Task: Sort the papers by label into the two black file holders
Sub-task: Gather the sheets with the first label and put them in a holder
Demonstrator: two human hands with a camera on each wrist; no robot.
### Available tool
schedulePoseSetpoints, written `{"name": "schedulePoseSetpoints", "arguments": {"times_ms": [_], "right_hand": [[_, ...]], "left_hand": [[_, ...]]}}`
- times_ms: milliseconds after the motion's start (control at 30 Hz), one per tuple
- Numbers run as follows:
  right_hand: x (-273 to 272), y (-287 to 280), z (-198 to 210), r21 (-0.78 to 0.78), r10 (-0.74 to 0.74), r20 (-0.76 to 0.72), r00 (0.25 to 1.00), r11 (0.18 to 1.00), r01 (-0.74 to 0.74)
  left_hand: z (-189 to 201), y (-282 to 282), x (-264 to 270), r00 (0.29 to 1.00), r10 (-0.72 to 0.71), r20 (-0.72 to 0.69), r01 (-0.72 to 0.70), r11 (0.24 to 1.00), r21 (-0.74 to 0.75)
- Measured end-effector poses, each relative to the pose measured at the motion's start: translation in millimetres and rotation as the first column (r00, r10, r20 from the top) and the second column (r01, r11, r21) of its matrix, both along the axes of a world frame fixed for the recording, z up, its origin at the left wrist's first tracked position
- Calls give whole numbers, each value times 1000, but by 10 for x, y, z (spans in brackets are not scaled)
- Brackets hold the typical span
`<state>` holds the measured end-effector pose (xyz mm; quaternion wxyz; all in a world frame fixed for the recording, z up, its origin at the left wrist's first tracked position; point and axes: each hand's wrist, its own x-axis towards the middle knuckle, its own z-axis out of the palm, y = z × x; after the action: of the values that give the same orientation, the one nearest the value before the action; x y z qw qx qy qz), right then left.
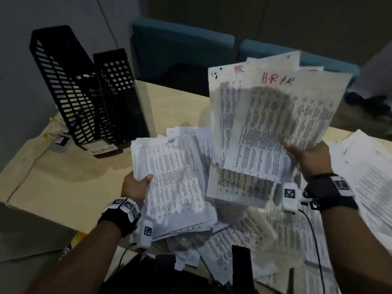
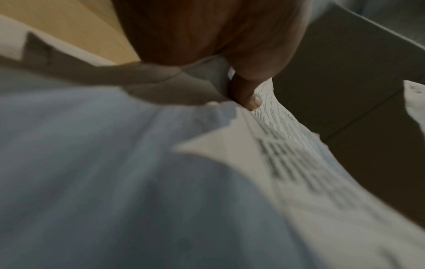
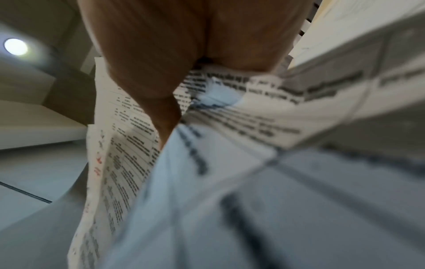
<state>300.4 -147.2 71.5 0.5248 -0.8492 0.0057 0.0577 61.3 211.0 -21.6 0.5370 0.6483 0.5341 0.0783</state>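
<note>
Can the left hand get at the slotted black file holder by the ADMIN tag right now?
Probably not to grasp: the left hand grips a thick stack of printed sheets. The tan tabletop toward the slotted black file holder looks free.

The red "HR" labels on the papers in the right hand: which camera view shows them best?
The head view. The red HR labels stand readable at the top of the sheets held by the right hand. The right wrist view shows only blurred red marks at the sheet edge; the left wrist view shows none.
</note>
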Motion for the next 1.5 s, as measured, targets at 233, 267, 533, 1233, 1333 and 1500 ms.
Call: {"name": "schedulePoseSetpoints", "arguments": {"times_ms": [233,267,533,1233,1333,1500], "right_hand": [[-600,-2,-345,140,239,-171,956,966,-216],[-660,-9,-382,146,240,-188,952,966,-214],[-936,257,-722,-180,282,-389,877,910,-373],[-195,-396,-152,-266,-284,-34,958,927,265],[-77,-456,24,-146,-345,70,936,925,351],[-147,-128,98,17,-296,107,949,955,296]], "left_hand": [[49,-454,141,993,-120,0,120,992,-33],[16,-484,137,990,-137,-26,137,990,-24],[-29,-559,57,987,-161,15,162,984,-71],[38,-588,88,967,-244,-72,242,970,-29],[25,-577,72,963,-255,-86,253,967,-29],[94,-602,77,962,-256,-91,255,967,-30]]}}
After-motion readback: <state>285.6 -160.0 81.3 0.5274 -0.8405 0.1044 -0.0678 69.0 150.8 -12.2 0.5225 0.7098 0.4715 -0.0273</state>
